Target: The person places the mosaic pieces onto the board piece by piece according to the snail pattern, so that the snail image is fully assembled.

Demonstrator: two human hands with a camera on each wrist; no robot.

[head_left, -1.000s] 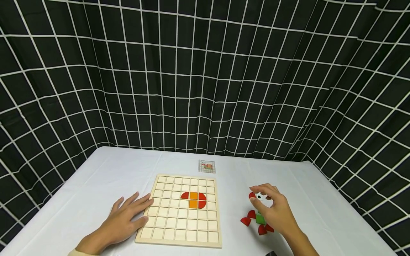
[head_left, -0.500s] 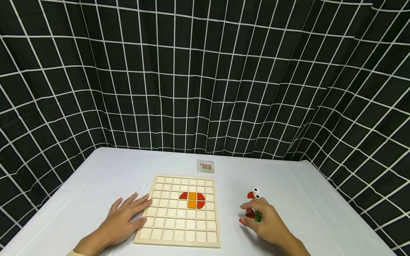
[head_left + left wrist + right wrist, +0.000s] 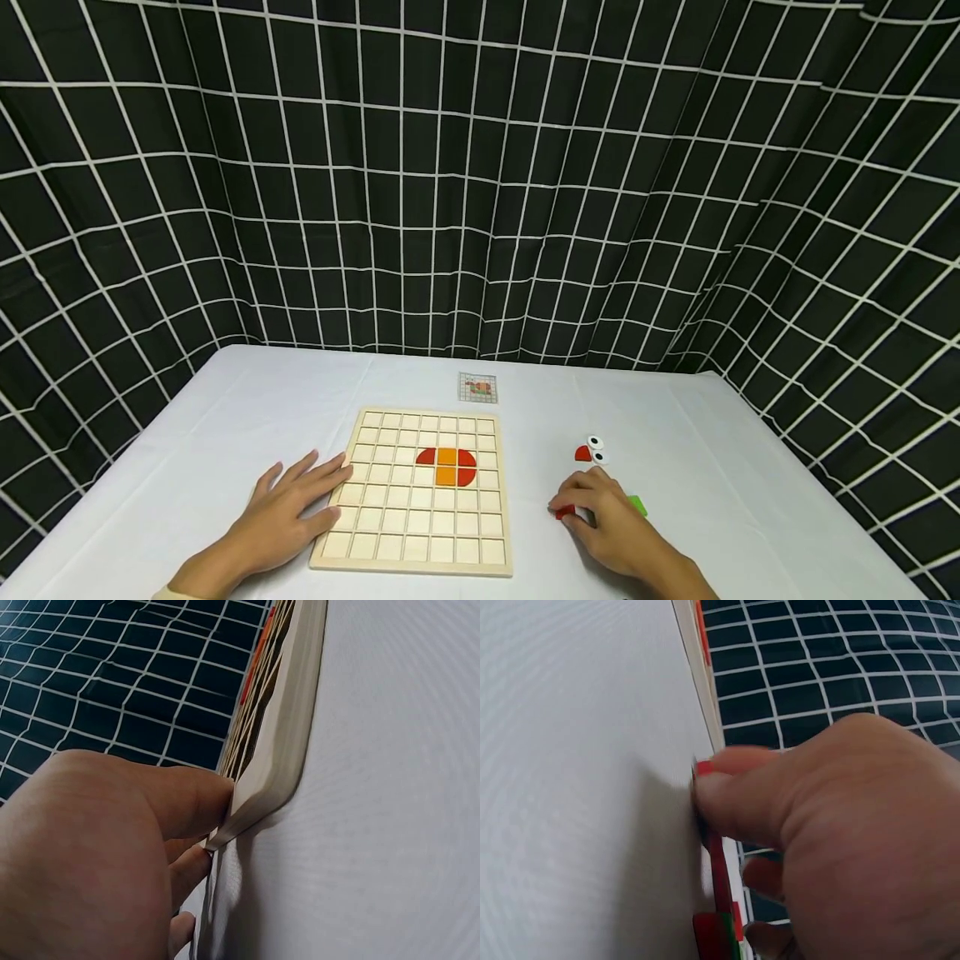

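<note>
right hand (image 3: pixel 603 515) pinches red piece (image 3: pixel 566 512) | left hand (image 3: pixel 285 510) touches board (image 3: pixel 415 523) | printed card (image 3: pixel 477 388)

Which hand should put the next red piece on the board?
Right, probably: the right hand pinches a red piece, with a green piece close by. The left hand rests at the left edge of the board, away from both.

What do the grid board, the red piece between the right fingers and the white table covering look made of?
Grid board: probably pale wood, matte; tan, rounded rim. Red piece: painted wood or plastic, can't tell which; solid, even colour. White table covering: likely cloth, matte, with faint creases.
</note>
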